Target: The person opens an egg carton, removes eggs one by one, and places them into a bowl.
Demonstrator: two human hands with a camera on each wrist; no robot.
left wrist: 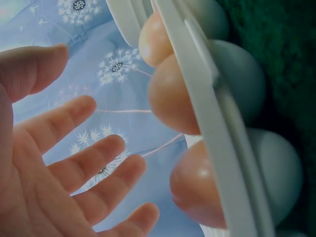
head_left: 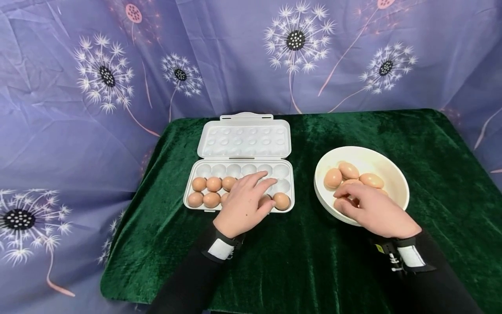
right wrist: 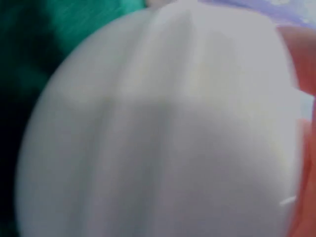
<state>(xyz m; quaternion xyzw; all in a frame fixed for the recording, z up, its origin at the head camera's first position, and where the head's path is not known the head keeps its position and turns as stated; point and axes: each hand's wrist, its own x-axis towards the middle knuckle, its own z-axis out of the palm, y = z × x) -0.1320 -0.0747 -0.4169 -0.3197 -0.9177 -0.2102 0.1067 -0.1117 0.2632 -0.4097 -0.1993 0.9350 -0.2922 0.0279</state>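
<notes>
Can read no text, label, brand, number or sign in any view. Can spot small yellow tag [head_left: 379, 248] on dark right-wrist mount [head_left: 388, 249], too small to make out. On white left-wrist patch [head_left: 221, 249] and white right-wrist patch [head_left: 411, 256], can pick out no lettering.

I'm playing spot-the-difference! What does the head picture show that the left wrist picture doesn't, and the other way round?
Only head: the bowl, the eggs in it and the right hand.
Only left wrist: the left hand's palm and the egg tray's rounded undersides.
Both: the left hand, tray, brown eggs, green cloth and flowery backdrop.
</notes>
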